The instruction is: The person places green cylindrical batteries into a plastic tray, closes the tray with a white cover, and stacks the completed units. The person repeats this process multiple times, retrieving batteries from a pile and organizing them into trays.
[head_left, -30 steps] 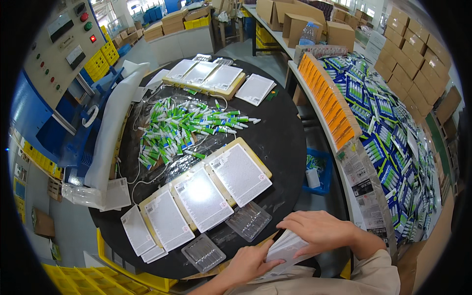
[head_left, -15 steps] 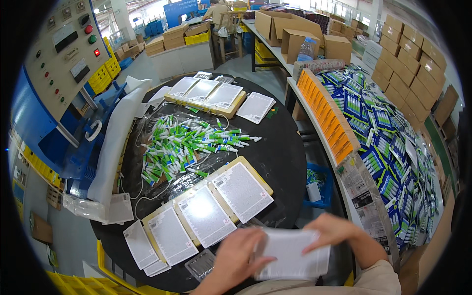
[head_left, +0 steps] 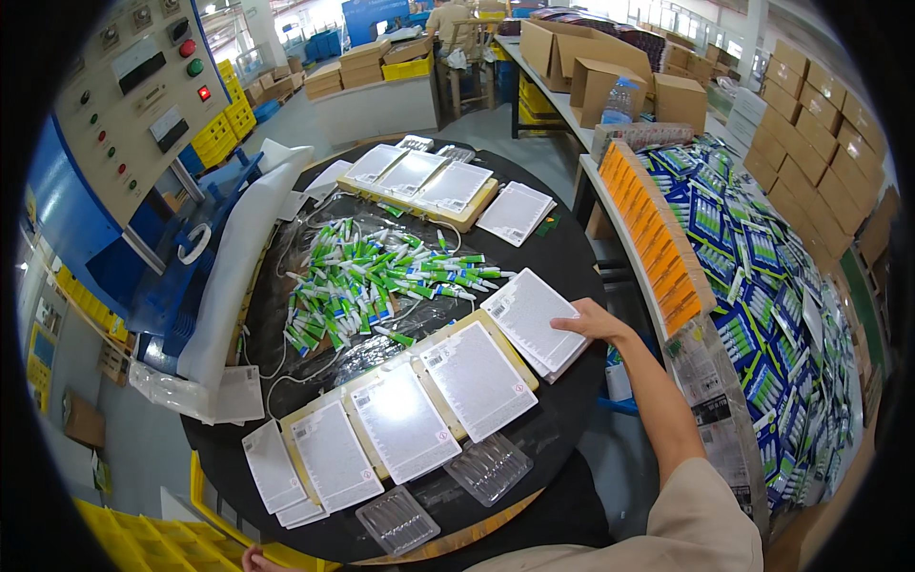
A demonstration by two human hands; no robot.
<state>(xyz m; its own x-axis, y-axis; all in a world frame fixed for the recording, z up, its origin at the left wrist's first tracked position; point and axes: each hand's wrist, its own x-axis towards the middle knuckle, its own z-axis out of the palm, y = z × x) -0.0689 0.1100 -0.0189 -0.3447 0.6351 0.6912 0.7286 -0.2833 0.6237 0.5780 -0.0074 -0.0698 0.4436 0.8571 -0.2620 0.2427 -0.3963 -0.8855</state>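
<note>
A stack of white printed cards (head_left: 530,313) lies at the right end of the near yellow holder (head_left: 412,355). My right hand (head_left: 593,322) grips the stack's right edge, thumb on top and the other fingers mostly hidden. More white cards (head_left: 400,417) lie in a row along that holder. Two clear plastic blister trays, one (head_left: 488,467) beside the cards and another (head_left: 397,520) nearer me, rest by the table's front edge. Just a bit of my left hand (head_left: 262,561) shows at the bottom edge, too little to tell its grip.
Green-and-white tubes (head_left: 367,281) are heaped mid-table on the round black table (head_left: 562,405). Behind them stands another card-topped yellow holder (head_left: 448,217). A control panel (head_left: 133,95) rises at left. Packed blister cards (head_left: 753,286) fill the right bench behind an orange strip (head_left: 658,238).
My right hand has carried the white cards from near my body up to the near holder's right end. My left hand has let go and dropped to the lower left. The view has shifted slightly.
</note>
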